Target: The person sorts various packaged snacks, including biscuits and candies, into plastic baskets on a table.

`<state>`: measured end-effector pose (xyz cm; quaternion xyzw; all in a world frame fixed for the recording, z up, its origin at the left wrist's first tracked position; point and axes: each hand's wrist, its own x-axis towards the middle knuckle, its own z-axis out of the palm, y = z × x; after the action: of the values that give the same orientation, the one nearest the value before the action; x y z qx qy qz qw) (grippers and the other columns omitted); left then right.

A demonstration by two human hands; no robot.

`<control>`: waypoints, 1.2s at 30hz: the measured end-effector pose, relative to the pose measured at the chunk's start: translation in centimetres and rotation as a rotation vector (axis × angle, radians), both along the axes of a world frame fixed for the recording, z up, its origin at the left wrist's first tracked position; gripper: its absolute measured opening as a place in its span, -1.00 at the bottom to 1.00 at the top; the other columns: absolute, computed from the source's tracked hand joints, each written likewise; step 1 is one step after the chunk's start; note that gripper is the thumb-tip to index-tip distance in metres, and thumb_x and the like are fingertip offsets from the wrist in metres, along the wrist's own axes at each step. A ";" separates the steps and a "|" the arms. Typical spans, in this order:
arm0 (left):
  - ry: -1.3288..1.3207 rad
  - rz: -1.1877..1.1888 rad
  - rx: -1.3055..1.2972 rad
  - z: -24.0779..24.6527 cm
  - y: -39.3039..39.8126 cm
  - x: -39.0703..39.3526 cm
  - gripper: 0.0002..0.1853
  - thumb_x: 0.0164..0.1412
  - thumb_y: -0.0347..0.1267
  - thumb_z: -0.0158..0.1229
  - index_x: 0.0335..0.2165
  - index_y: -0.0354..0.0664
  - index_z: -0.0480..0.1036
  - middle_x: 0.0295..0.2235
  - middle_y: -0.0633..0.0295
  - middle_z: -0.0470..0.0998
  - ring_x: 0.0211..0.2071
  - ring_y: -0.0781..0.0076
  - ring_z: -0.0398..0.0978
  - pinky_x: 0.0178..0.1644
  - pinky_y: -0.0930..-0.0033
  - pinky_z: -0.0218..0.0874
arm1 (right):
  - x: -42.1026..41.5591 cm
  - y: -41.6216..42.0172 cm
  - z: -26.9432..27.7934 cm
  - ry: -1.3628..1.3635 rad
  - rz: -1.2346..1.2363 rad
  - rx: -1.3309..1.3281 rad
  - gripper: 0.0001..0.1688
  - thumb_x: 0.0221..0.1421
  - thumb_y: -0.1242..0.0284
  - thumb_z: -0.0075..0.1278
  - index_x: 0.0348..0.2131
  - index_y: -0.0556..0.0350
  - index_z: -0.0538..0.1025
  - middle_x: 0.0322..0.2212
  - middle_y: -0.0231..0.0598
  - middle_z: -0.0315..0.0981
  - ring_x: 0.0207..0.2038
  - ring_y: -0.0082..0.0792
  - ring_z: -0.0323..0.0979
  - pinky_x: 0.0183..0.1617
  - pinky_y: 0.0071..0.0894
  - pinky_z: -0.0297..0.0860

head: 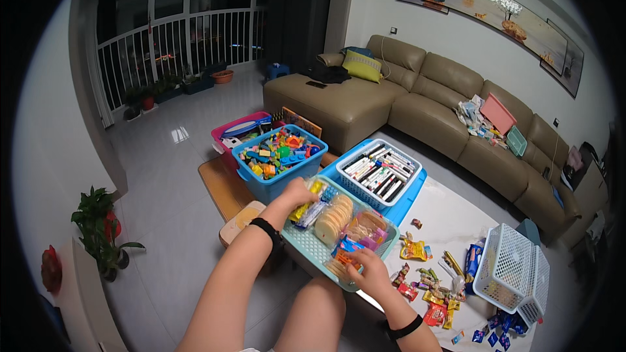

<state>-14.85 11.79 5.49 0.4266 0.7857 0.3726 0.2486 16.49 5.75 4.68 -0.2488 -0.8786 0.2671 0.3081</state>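
A light green plastic basket (313,250) sits before me at the table's edge, above my knee. My left hand (299,192) is at its far left end, fingers curled on a yellow snack packet (315,187). Beside that packet lie white-and-blue wrapped snacks (311,215). A clear bag of round pale crackers (334,220) fills the basket's middle, with a pink-and-clear biscuit pack (368,230) to its right. Over the near right end, my right hand (370,271) has its fingers on an orange snack packet (346,257). A blue packet (348,244) and wrapped thin biscuits (337,270) lie against it.
A white basket of markers (346,180) stands on a blue lid (413,183). Left of it is a blue bin (274,183) of toy blocks. Wrapped sweets (435,283) are strewn over the white table (440,205). An overturned white basket (503,264) lies at the right.
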 end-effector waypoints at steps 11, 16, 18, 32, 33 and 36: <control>0.369 -0.166 -0.220 -5.0 6.3 0.4 -0.12 -0.26 -0.21 0.46 0.00 -0.40 0.24 -0.08 -0.12 0.45 -0.07 0.09 0.46 -0.02 0.22 0.31 | 0.9 0.3 -1.1 -0.008 -0.055 -0.034 -0.75 -0.02 0.49 0.05 -0.26 0.13 0.55 -0.35 -0.15 0.46 -0.39 -0.22 0.50 -0.30 -0.31 0.41; 0.380 -0.278 -0.240 -4.5 6.3 0.4 -0.18 -0.18 -0.20 0.44 -0.01 -0.38 0.23 -0.14 -0.13 0.49 -0.08 0.06 0.47 -0.04 0.18 0.32 | 0.0 0.0 -1.2 0.000 -0.028 -0.052 -0.77 -0.04 0.50 0.06 -0.29 0.15 0.55 -0.39 -0.13 0.46 -0.41 -0.15 0.48 -0.30 -0.30 0.41; 0.462 -0.309 -0.162 -4.5 5.7 0.1 -0.24 -0.12 -0.15 0.39 -0.03 -0.35 0.28 -0.20 -0.13 0.52 -0.14 0.04 0.50 -0.08 0.17 0.33 | -0.5 0.1 -1.9 -0.013 0.014 -0.075 -0.77 -0.05 0.50 0.06 -0.30 0.15 0.55 -0.38 -0.11 0.47 -0.39 -0.12 0.47 -0.29 -0.27 0.41; 0.646 -0.323 -0.385 -2.9 0.1 -1.1 -0.64 -0.01 -0.30 0.27 -0.20 -0.18 0.48 -0.19 -0.02 0.53 -0.17 0.11 0.51 -0.13 0.19 0.36 | -9.4 2.0 2.4 -0.785 0.246 0.071 -0.41 -0.09 0.56 -0.03 0.02 -0.10 0.42 -0.27 -0.06 0.46 -0.19 -0.02 0.46 -0.17 -0.15 0.40; 0.665 -0.313 -0.338 -2.5 0.3 -0.6 -0.65 0.00 -0.31 0.25 -0.19 -0.18 0.47 -0.19 -0.02 0.52 -0.17 0.10 0.50 -0.13 0.18 0.36 | -9.8 2.4 1.5 -0.768 0.262 0.123 -0.37 -0.08 0.57 -0.04 0.06 -0.13 0.37 -0.24 -0.05 0.43 -0.20 -0.01 0.46 -0.17 -0.14 0.40; 0.716 -0.258 -0.178 -0.8 0.0 0.7 -0.62 0.02 -0.32 0.21 -0.14 -0.16 0.44 -0.18 0.00 0.49 -0.15 0.07 0.49 -0.12 0.16 0.36 | -11.4 4.3 -1.7 -0.775 0.348 0.258 -0.30 0.01 0.59 -0.12 0.16 -0.21 0.23 -0.15 -0.01 0.29 -0.21 0.00 0.47 -0.19 -0.12 0.42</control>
<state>-14.12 11.82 4.67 0.6018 0.7918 0.0964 0.0397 5.04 10.10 2.99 -0.1386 -0.9841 0.0900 -0.0650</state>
